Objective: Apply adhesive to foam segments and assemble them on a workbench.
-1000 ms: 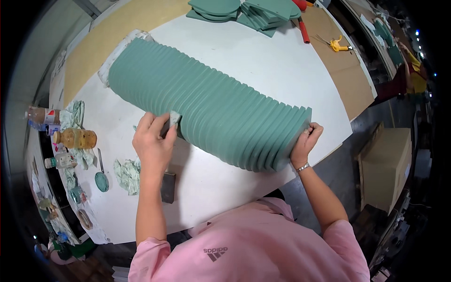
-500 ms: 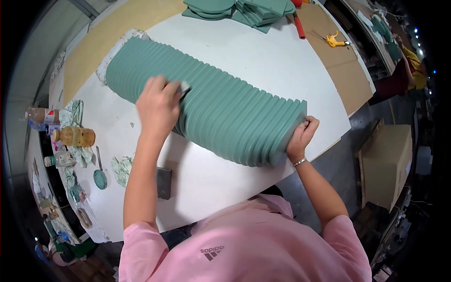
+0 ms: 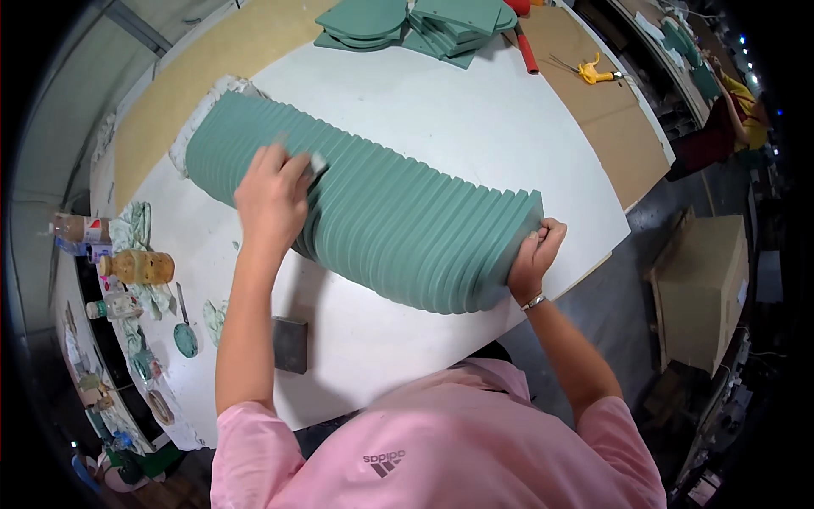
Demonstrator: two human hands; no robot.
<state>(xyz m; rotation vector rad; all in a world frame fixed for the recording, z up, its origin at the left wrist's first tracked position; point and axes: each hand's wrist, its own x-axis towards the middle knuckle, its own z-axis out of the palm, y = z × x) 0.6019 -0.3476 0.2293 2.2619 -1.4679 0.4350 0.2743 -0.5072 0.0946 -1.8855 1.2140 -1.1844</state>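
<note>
The pink shirt (image 3: pixel 483 433) is nearest, right by the near edge of the white surface (image 3: pixel 373 373). One dark grey block (image 3: pixel 290 345) lies just past that edge, with bare white room to its right. The right hand (image 3: pixel 536 261) touches the near end of one long row of green boards (image 3: pixel 398 229), and I cannot tell if its grip is clamped or just pressing. That end of the row is near the right edge of the surface, so there is only a little room there. The row lies aslant across the middle of the surface; its boards stand on edge, too many and too tight to count. The left hand (image 3: pixel 273 199) is over the row, its grip pinched on one small block (image 3: pixel 319 163), a bit blurry. Off to the left are one spoon-shaped tool (image 3: pixel 185 341), then one jar (image 3: pixel 140 267) of yellow-brown stuff. One white lumpy thing (image 3: pixel 180 153) is at the row's far end. Past the row is a wide, bare white space, then one yellow tool (image 3: pixel 596 72), one red-handled tool (image 3: pixel 527 53) and two piles of green boards (image 3: pixel 363 21).
</note>
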